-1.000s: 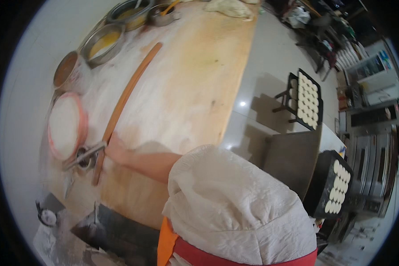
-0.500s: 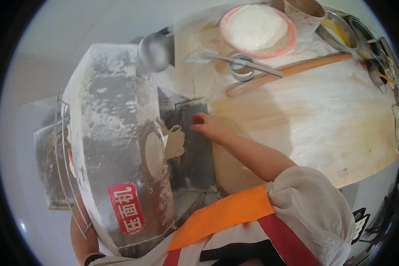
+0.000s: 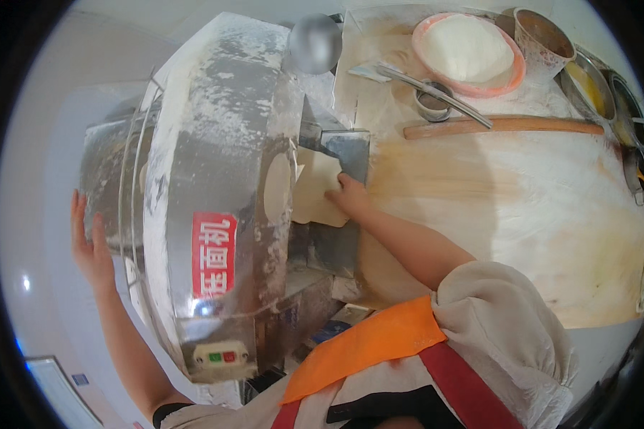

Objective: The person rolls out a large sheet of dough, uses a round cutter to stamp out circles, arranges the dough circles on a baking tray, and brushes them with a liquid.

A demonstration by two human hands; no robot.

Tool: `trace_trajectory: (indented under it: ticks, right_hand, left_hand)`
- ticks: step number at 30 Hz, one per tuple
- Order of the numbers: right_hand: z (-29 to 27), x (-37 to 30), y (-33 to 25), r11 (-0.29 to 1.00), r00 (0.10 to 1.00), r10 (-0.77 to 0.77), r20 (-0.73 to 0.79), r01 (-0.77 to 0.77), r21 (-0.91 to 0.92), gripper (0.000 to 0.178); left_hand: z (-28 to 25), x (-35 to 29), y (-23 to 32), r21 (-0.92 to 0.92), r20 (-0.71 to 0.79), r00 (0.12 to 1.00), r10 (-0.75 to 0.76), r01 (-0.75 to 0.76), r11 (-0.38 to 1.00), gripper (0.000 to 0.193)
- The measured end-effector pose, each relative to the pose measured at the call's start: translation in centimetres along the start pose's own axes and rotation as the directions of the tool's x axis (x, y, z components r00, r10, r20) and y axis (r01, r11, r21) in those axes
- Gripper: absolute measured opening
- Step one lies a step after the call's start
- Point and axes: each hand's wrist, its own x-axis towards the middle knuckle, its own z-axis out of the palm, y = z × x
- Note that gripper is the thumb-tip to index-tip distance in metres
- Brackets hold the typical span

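Dough sheet (image 3: 316, 187), pale, one piece, edges uneven. Location: right side of a flour-dusted steel machine (image 3: 222, 143), its left edge against or just under the casing (the join cannot be made out), the rest over a dark metal plate (image 3: 349, 150).

Handling, as judged: light, limp and soft; floury and dry on the face rather than slick; liable to stretch, crease or tear under a hard tug at a single point. Best hold: flat of the fingers beneath, thumb above, along the free right edge, well away from the casing.

Right hand (image 3: 352, 194): at that free edge, thumb over the surface, fingers curled close; appears to pinch the sheet lightly, undersides of the fingers hidden.

Left hand (image 3: 93, 250): fingers extended and spread, nothing held; beside the metal tray (image 3: 111, 150) on the machine's far left, near the wire guard (image 3: 127, 193). Contact with the tray cannot be told.

Adjacent: wooden table (image 3: 544, 250), floured; rolling pin (image 3: 522, 126), brown, lying near its back; pink basin (image 3: 520, 70), heaped white.
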Motion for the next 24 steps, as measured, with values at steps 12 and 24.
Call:
trace_trajectory:
  ticks: [12,24]
  right_hand:
    - [-11.2,-8.7,8.7,0.979,0.982,-0.191,-0.015,0.189,-0.076,0.032]
    - [-29.7,-25.0,13.7,0.983,0.995,0.092,-0.037,-0.085,0.161,0.032]
  left_hand:
    - [10.1,-16.2,24.6,-0.598,0.443,0.894,0.059,0.246,0.763,0.058]
    - [23.7,-30.7,47.2,-0.299,0.688,0.707,0.160,0.075,0.951,0.075]
